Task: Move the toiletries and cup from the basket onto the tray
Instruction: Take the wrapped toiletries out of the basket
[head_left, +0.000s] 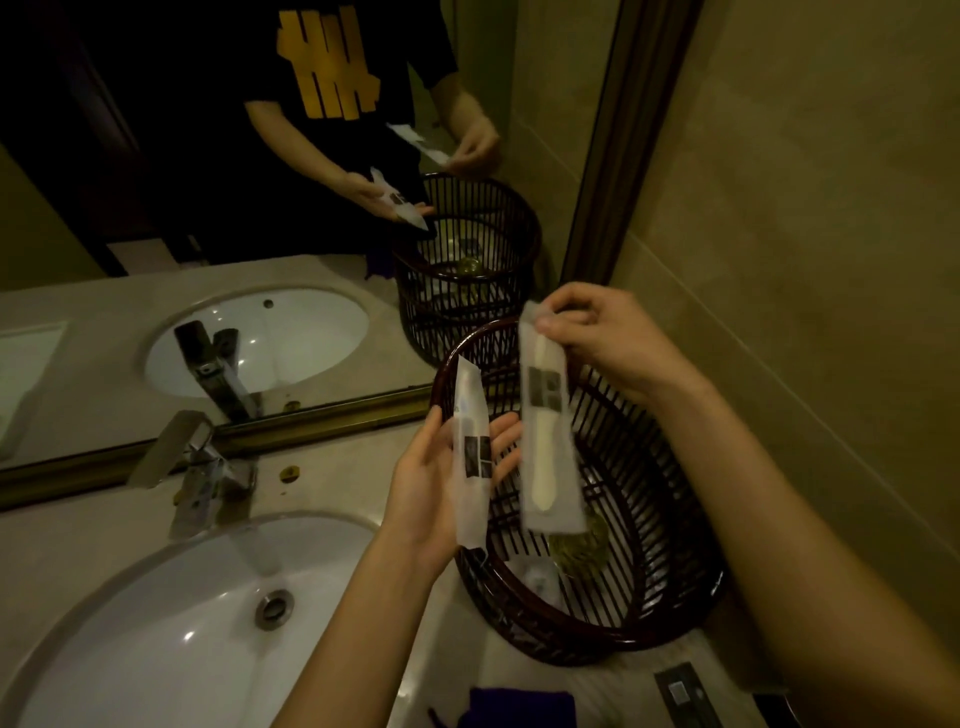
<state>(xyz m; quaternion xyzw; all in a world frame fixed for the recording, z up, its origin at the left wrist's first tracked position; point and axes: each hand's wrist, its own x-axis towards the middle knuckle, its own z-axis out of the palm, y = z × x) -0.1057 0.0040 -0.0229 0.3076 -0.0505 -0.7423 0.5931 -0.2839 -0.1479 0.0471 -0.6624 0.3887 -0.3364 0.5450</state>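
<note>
A dark slatted basket (644, 525) stands on the counter against the right wall. My left hand (431, 483) holds a white wrapped toiletry packet (470, 457) at the basket's left rim. My right hand (602, 338) pinches the top of a second, longer white packet (550, 421) with a pale toothbrush-like item inside, hanging over the basket. Inside the basket lie a clear glass cup (579, 543) and another small packet (537, 579). No tray is in view.
A white sink (171, 623) with a chrome faucet (197, 467) lies to the left. A mirror (260, 208) behind reflects the person, the basket and the sink. A purple cloth (519, 706) and a dark object (685, 691) lie near the counter's front edge.
</note>
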